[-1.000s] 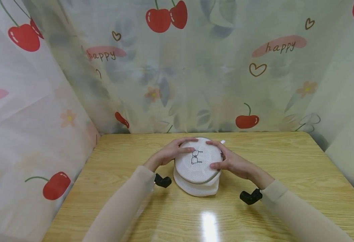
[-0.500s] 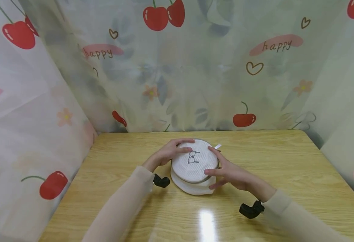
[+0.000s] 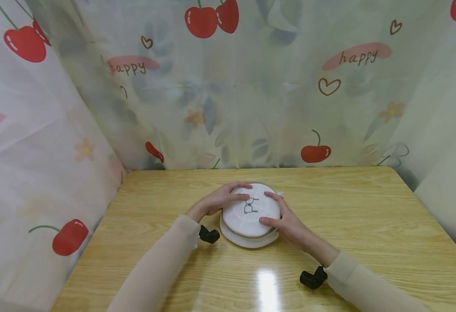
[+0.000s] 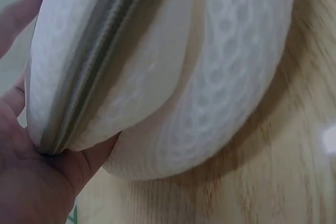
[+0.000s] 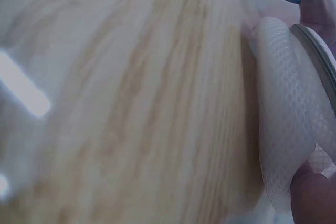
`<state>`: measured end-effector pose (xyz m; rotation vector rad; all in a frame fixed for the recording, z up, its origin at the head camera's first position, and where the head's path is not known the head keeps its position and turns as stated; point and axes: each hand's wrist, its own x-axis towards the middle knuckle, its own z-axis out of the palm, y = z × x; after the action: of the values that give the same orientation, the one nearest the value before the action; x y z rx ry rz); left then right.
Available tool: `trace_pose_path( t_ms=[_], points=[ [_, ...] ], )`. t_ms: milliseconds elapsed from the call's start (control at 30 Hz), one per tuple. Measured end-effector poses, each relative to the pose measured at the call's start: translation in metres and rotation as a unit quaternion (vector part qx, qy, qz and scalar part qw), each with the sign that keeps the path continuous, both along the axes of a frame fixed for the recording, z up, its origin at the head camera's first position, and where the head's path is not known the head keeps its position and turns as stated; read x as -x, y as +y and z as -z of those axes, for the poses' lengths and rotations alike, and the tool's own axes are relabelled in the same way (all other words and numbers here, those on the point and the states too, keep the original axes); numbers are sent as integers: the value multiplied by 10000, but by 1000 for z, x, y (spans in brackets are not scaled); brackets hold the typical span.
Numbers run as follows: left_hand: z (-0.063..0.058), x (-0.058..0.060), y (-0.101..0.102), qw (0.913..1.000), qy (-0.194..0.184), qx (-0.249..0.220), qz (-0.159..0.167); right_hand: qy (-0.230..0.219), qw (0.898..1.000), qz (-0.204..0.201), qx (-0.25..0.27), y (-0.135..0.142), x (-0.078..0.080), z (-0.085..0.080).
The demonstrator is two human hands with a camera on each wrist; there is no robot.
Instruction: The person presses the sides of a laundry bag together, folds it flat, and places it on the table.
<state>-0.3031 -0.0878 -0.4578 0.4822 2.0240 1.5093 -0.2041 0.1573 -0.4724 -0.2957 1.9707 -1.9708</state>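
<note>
A round white mesh laundry bag, with a small bra drawing on its top, sits on the wooden table. My left hand grips its upper left side, thumb on the top face and other fingers tucked beneath the upper panel. On the opposite side my right hand holds the bag, with digits spread over the top near the rim. A grey zipper runs round the upper edge in the left wrist view. Below it, the lower mesh layer bulges out. The bag's inside is hidden.
The wooden table extends around the bag on every side. A patterned curtain with cherries hangs behind it and along both sides. Black wrist mounts stick out below the sleeves.
My right hand spread its fingers, shifted down the bag's right side and closed in again. The bag's lower layer has become rounder and flatter. My left hand has kept its hold.
</note>
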Motion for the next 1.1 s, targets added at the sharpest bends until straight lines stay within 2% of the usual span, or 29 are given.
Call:
trace_pose_path(
  t_ms=[133,300,467,600,667,800,900,1000,1100],
  points=[
    [3,0,-2,10000,-68,-63,14,332,9970,104,-689,-3,1,6],
    [4,-3,-7,10000,23,70,31,491,9937,105,-1004,-6,3,8],
    [2,-4,-10,9991,309,253,170,267,9961,85,-837,-4,6,7],
    [-2,-4,-15,9970,605,402,264,-34,9987,-166,-491,4,7,-1],
    [-4,-4,-18,9970,601,418,266,-144,9983,-358,-442,11,8,-6],
    [-7,-5,-24,9978,464,416,227,-51,9960,-444,-772,28,9,-17],
    [-11,-6,-28,9977,426,474,225,70,9941,-364,-1020,39,11,-24],
    [-15,-8,-31,9965,551,582,217,282,9909,-229,-1298,45,13,-28],
    [-18,-10,-32,9945,766,692,182,672,9830,-96,-1705,47,15,-30]
  ],
)
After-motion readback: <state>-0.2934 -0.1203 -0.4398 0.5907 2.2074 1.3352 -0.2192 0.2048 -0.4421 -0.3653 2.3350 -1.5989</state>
